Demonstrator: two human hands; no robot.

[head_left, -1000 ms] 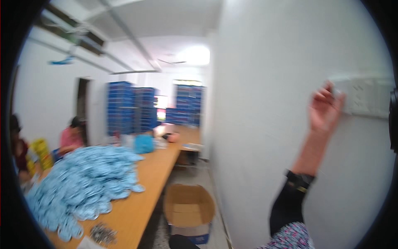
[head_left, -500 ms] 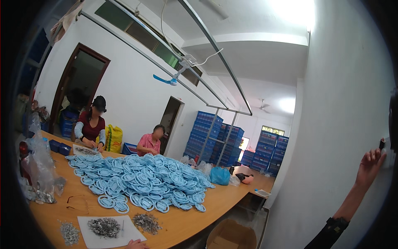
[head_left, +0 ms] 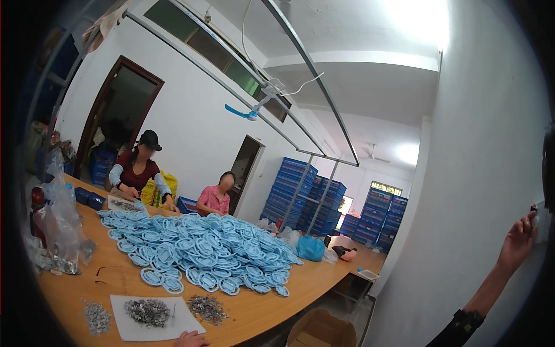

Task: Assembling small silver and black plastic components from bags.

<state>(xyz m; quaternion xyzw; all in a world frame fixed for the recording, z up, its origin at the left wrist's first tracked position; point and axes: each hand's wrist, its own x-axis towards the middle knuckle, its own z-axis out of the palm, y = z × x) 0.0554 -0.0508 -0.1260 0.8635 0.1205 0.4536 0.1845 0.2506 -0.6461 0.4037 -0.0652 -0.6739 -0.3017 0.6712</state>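
At the far right, my right hand [head_left: 516,243] is raised to the white wall with its fingers closed against a small fixture [head_left: 540,220] there. The fingers hide what they grip. A dark band circles that wrist. My left hand [head_left: 192,339] shows only in part at the lower edge, its fingers lying over the near corner of a white board [head_left: 128,329]. On the board are a heap of small grey metal pieces [head_left: 147,312] and a thin pin-like tool [head_left: 174,311]. Loose small pieces lie to either side. Beyond spreads a large pile of light blue plastic rings [head_left: 202,251].
Two people [head_left: 141,170] work at the table's far side. Clear plastic bags [head_left: 60,231] and eyeglasses [head_left: 107,274] lie at the left. An open cardboard box [head_left: 324,329] stands below the table's right edge. Blue crates [head_left: 289,194] are stacked behind; a blue bag [head_left: 310,247] sits farther along.
The view has shifted slightly, so the room sits a little farther right. My right hand stays at the wall fixture. The far-left person's hands have moved apart.
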